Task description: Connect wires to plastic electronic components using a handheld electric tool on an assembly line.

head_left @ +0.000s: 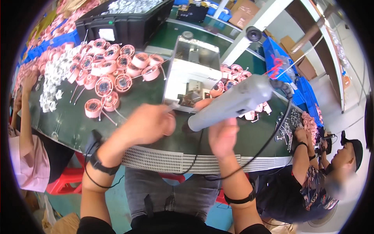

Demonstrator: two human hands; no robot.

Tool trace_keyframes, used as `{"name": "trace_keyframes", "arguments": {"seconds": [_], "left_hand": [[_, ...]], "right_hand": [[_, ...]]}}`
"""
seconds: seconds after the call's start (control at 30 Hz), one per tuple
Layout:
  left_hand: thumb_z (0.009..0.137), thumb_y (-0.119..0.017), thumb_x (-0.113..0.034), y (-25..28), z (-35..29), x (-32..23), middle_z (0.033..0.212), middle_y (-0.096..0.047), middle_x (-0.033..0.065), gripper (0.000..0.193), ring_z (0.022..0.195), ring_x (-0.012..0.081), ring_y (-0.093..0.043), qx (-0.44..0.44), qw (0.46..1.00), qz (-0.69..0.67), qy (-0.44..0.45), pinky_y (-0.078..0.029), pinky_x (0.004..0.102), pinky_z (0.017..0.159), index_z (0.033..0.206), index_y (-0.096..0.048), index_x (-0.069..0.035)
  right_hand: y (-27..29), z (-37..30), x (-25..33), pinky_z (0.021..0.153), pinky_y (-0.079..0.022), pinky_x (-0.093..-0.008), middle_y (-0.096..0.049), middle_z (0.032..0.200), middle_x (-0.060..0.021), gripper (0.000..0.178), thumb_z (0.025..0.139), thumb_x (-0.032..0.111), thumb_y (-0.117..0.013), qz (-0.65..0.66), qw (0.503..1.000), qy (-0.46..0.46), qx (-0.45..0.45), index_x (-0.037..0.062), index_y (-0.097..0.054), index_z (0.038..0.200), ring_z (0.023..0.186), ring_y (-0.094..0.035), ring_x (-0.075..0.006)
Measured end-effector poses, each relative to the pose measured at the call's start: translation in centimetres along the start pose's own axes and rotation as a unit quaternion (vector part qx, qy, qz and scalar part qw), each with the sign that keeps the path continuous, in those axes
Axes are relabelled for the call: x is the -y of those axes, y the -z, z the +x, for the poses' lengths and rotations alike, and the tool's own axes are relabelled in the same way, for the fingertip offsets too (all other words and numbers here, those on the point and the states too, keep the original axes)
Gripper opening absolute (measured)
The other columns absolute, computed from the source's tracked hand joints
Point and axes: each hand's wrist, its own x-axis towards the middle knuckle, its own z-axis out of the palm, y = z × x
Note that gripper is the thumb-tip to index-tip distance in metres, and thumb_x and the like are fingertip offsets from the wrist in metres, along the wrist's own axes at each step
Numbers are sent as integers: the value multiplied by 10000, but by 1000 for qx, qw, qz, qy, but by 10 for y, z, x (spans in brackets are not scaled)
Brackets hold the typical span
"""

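Fingers of the right hand (pixel 222 134) grip a grey power tool (pixel 233 102).

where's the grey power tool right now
In the head view the grey power tool sits right of centre, held in the right hand, its tip aimed at the pink coil in the left hand, just before the metal fixture.

Bare green bench (pixel 74 121) lies open along the near edge, left of the left hand (pixel 150 124), up to a co-worker's forearm (pixel 26 105) at the far left. Behind it the way is blocked by a heap of pink wound coils (pixel 113 66) and white plastic parts (pixel 52 84). Straight ahead stands a grey metal fixture (pixel 191 74). The grey power tool (pixel 231 103) in the right hand (pixel 223 136) bars the middle, its black cable (pixel 272 132) looping off the near edge. Right of it, more coils (pixel 233 74) and another person's arm (pixel 302 156) crowd the bench.
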Motion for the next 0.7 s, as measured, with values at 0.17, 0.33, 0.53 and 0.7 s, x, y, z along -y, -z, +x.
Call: {"name": "trace_keyframes", "arguments": {"seconds": [0.17, 0.33, 0.53, 0.7], "left_hand": [[846, -650, -241, 47, -15, -20, 870, -672, 158, 359, 695, 290, -671, -440, 889, 122, -20, -508, 390, 655, 1108, -607, 0], [858, -659, -186, 47, -12, 0, 866, -676, 99, 314, 656, 136, -632, -464, 885, 34, 4, -493, 308, 619, 1122, -616, -22], [824, -671, -222, -8, -8, -15, 796, -692, 147, 206, 755, 319, -675, 14, 991, 58, -121, -531, 394, 693, 872, -676, -21], [846, -661, -241, -22, -6, -16, 850, -697, 145, 255, 759, 293, -681, 110, 987, 41, -106, -535, 375, 704, 967, -658, -16]], "right_hand": [[90, 16, 49, 930, -413, -437, -602, 1098, -153, 390, 771, 195, -756, -776, 616, 125, -51, 40, -625, 1104, 1080, -526, -363], [107, 14, 50, 775, -460, -392, -632, 894, -146, 168, 739, 53, -734, -795, 595, 116, 16, 17, -637, 871, 862, -584, -337], [98, -2, 55, 880, -417, -434, -593, 1000, -129, 334, 690, 137, -788, -832, 527, 171, 11, 44, -613, 960, 979, -538, -333], [104, -1, 49, 875, -389, -429, -606, 1001, -72, 221, 704, 116, -761, -777, 596, 157, 128, 55, -629, 870, 979, -553, -312]]}}
